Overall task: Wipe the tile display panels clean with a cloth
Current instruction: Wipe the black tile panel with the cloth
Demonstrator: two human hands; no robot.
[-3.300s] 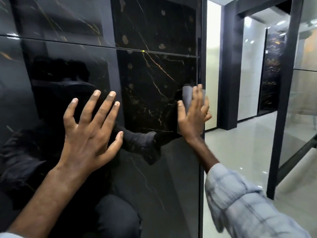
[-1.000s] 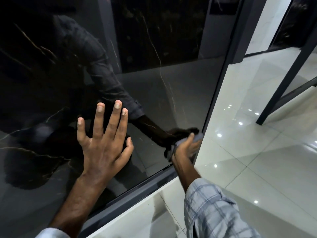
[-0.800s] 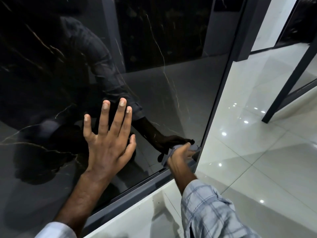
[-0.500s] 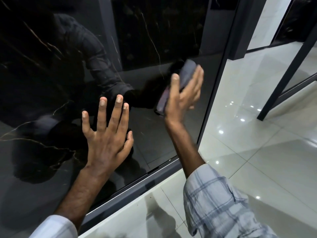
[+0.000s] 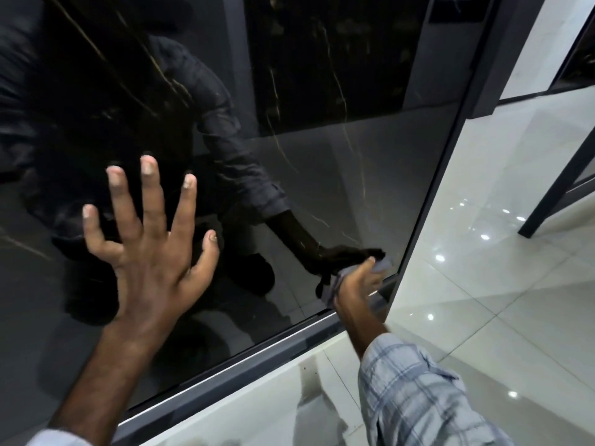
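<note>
Wiping is at shiny black gold-veined tile panel (image 5: 322,175) bottom corner; right hand (image 5: 355,286) grips small grey cloth (image 5: 331,286) there, left hand (image 5: 151,249) flat w/ fingers spread higher up; rest of panel probably still left.

We cannot read any text, label, brand, number or sign anywhere in the frame.

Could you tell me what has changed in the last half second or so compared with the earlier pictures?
The right hand, gripping the grey cloth, has swept down from the middle of the black tile panel to its lower right corner, by the frame. Nothing was picked up or let go. The left hand stays spread flat on the panel, fingers a little wider apart.
</note>
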